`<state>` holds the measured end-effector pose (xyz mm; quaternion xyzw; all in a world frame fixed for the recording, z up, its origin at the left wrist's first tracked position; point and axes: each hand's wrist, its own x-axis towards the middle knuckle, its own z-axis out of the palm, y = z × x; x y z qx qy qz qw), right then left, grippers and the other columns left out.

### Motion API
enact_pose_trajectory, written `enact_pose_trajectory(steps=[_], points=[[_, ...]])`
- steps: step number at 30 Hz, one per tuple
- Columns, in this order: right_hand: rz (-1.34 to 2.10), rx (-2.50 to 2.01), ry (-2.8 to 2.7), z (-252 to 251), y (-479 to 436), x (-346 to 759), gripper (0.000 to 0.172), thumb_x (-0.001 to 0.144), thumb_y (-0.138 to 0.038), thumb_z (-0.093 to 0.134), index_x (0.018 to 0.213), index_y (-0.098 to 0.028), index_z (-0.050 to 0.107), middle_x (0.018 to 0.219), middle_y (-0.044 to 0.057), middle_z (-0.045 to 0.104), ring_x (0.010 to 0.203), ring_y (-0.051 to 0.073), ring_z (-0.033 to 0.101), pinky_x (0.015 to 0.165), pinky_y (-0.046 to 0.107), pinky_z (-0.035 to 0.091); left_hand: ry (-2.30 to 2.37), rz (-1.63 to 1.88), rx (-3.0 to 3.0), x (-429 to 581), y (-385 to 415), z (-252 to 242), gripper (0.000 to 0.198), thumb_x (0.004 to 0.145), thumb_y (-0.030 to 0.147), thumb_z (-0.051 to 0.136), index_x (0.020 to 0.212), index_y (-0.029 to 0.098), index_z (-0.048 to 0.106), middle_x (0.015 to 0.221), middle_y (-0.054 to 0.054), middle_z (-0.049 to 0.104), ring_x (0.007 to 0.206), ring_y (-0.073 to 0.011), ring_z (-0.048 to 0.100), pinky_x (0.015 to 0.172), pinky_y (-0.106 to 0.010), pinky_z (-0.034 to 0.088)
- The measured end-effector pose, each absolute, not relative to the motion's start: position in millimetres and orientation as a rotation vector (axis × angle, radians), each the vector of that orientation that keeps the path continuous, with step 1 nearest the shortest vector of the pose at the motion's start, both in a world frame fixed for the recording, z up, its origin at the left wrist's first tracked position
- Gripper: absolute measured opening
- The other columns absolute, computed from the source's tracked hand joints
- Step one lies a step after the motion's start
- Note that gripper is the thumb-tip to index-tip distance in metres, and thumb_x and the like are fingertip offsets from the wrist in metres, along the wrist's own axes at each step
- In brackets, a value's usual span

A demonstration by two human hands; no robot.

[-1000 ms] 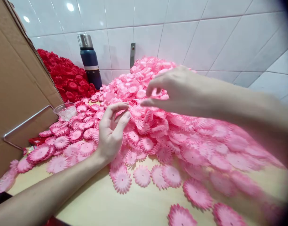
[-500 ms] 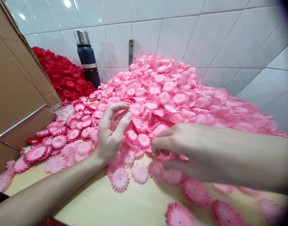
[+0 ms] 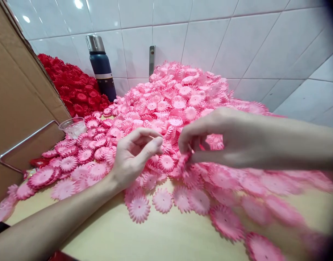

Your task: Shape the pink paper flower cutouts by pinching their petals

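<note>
My left hand [image 3: 135, 156] is in front of the heap of pink scalloped paper-like flower discs [image 3: 179, 103]. Its fingers curl in and the thumb meets the index fingertip; whatever may be pinched there is too small to make out. To its right, my right hand [image 3: 209, 139] pinches a pink flower disc [image 3: 184, 162] with a darker edge between thumb and fingers, held tilted on its side. Motion blurs that hand slightly. Loose flower discs [image 3: 162, 200] lie flat on the pale tabletop [image 3: 144, 241] below both hands.
A dark blue bottle [image 3: 102, 72] stands by the tiled wall, beside a heap of red flower discs [image 3: 74, 88]. At the left are a cardboard box [image 3: 22, 90] with a wire handle and a clear plastic cup [image 3: 72, 127]. A metal bracket [image 3: 152, 61] is on the wall.
My right hand has risen from the discs on the tabletop with a pink flower disc in its fingers. My left hand has shifted slightly right and down. One front disc is gone from its spot.
</note>
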<state>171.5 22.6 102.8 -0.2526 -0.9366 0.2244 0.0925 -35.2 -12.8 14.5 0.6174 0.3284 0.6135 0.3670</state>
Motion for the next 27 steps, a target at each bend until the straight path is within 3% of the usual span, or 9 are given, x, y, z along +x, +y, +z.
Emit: enact_pose_trajectory(steps=[4, 11, 15, 19, 24, 27], points=[[0.572, -0.694, -2.718, 107.6, 34.8, 163.6, 0.013, 0.083, -0.017, 0.060, 0.087, -0.023, 0.070, 0.082, -0.003, 0.072, 0.070, 0.012, 0.064, 0.058, 0.025, 0.048, 0.738, 1.317, 1.457, -35.5, -13.9, 15.4, 0.018, 0.078, 0.027, 0.076, 0.094, 0.021, 0.069, 0.082, -0.004, 0.075, 0.071, -0.0156, 0.072, 0.066, -0.027, 0.062], [0.569, -0.539, -2.703, 94.2, 36.5, 160.3, 0.021, 0.080, -0.007, 0.057, 0.087, -0.021, 0.071, 0.081, -0.004, 0.072, 0.071, 0.009, 0.064, 0.059, 0.022, 0.048, 0.755, 1.242, 1.363, -37.9, -9.4, 8.0, 0.052, 0.057, 0.007, 0.088, 0.103, 0.024, 0.072, 0.092, -0.003, 0.076, 0.086, -0.0167, 0.072, 0.081, -0.027, 0.061], [0.504, -0.614, -2.695, 100.1, 38.4, 167.1, 0.015, 0.081, -0.013, 0.060, 0.085, -0.023, 0.072, 0.080, -0.004, 0.072, 0.069, 0.010, 0.065, 0.059, 0.023, 0.049, 0.744, 1.192, 1.407, -36.0, -9.9, 11.1, 0.048, 0.058, 0.004, 0.085, 0.102, 0.020, 0.076, 0.097, -0.006, 0.077, 0.091, -0.0209, 0.073, 0.087, -0.033, 0.061], [0.451, -0.663, -2.693, 102.7, 41.8, 173.4, 0.016, 0.081, -0.015, 0.062, 0.088, -0.025, 0.072, 0.082, -0.002, 0.073, 0.070, 0.013, 0.066, 0.059, 0.026, 0.050, 0.840, 1.215, 1.334, -37.4, -10.3, 11.5, 0.042, 0.054, 0.004, 0.087, 0.092, 0.019, 0.078, 0.081, -0.003, 0.077, 0.072, -0.0196, 0.074, 0.072, -0.032, 0.064], [0.523, -0.668, -2.718, 99.6, 44.5, 173.7, 0.018, 0.080, -0.012, 0.061, 0.086, -0.025, 0.072, 0.079, -0.003, 0.072, 0.067, 0.013, 0.065, 0.057, 0.025, 0.049, 0.844, 1.313, 1.442, -40.4, -9.3, 8.9, 0.036, 0.051, 0.002, 0.088, 0.081, 0.018, 0.076, 0.075, -0.001, 0.074, 0.069, -0.0168, 0.072, 0.066, -0.027, 0.064], [0.640, -0.682, -2.760, 97.1, 45.1, 171.1, 0.010, 0.084, -0.021, 0.063, 0.084, -0.022, 0.072, 0.072, -0.002, 0.070, 0.060, 0.011, 0.062, 0.053, 0.025, 0.046, 0.835, 1.339, 1.446, -40.7, -7.9, 9.1, 0.031, 0.053, 0.004, 0.088, 0.077, 0.018, 0.074, 0.073, 0.000, 0.074, 0.067, -0.0158, 0.071, 0.063, -0.026, 0.063]])
